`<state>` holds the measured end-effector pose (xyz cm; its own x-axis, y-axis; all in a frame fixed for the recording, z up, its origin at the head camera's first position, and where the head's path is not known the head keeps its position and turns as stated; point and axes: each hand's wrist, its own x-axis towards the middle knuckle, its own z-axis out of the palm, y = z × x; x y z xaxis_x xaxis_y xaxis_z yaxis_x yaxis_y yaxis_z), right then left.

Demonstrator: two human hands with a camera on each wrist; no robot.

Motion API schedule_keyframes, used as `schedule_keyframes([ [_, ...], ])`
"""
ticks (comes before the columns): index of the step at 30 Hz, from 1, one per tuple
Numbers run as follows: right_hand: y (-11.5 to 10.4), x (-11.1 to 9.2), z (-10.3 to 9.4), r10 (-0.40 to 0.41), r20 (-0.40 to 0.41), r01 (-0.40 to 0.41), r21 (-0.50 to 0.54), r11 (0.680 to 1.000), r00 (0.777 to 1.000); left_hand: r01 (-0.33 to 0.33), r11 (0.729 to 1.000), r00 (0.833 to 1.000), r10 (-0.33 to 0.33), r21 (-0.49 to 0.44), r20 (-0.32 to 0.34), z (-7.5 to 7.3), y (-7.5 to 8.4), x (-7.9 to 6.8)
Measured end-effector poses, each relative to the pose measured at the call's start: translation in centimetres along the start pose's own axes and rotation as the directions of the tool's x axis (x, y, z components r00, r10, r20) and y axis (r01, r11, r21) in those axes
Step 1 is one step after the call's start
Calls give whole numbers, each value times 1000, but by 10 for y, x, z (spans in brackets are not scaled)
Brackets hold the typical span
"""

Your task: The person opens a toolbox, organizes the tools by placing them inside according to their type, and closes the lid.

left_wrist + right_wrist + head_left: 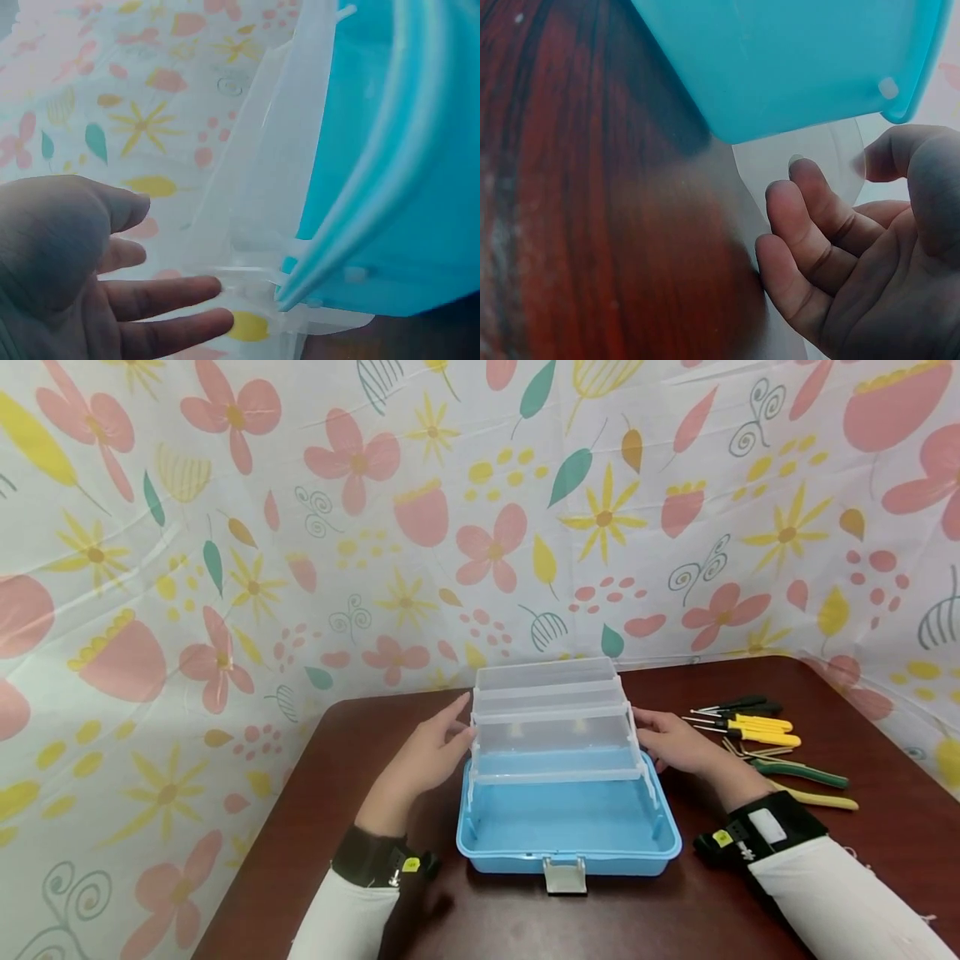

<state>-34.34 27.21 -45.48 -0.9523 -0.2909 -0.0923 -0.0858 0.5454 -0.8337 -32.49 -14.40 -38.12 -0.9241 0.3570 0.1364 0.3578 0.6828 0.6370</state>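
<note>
A toolbox with a light blue base (pixel 566 818) stands opened out on the table in the head view. Its clear, frosted trays (pixel 555 735) are raised in tiers behind the base, and a metal latch (pixel 565 875) hangs down in front. Beside the trays' left end is my left hand (pixel 435 739), fingers extended and apart from one another. In the left wrist view nothing lies between thumb and fingers. My right hand (pixel 671 743) is at the trays' right end. Its loosely bent fingers (pixel 795 217) overlap the clear lid (pixel 802 154) in the right wrist view, thumb close to the lid's edge.
To the right lie yellow-handled screwdrivers (pixel 765 728), black-handled tools (pixel 742 702), brass-coloured hex keys (pixel 750 750) and pliers with green (pixel 802 771) and yellow handles. A flower-print cloth (pixel 375 568) hangs behind the dark wooden table (pixel 360 743).
</note>
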Motion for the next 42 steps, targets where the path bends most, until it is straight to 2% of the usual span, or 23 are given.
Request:
schedule_keyframes([
  [4,0,1,0,-7,-9,7,-2,1000,1000,4,998,998,-7,-59,-57,1,-6,17],
  [9,1,4,1,-14,2,14,9,1000,1000,-26,989,999,20,-145,-44,0,-18,27],
  [16,0,5,1,-13,3,13,-3,1000,1000,-27,984,997,15,-174,-75,8,-31,27],
  [26,0,5,0,-28,0,28,-7,1000,1000,27,986,994,-44,-163,-103,21,-30,20],
  [36,-8,2,-7,-57,6,58,-65,996,998,13,988,997,-26,-151,-79,21,-29,20],
  [42,-9,1,-12,-63,-13,60,-162,985,998,23,990,998,-31,-141,-58,21,-29,23],
])
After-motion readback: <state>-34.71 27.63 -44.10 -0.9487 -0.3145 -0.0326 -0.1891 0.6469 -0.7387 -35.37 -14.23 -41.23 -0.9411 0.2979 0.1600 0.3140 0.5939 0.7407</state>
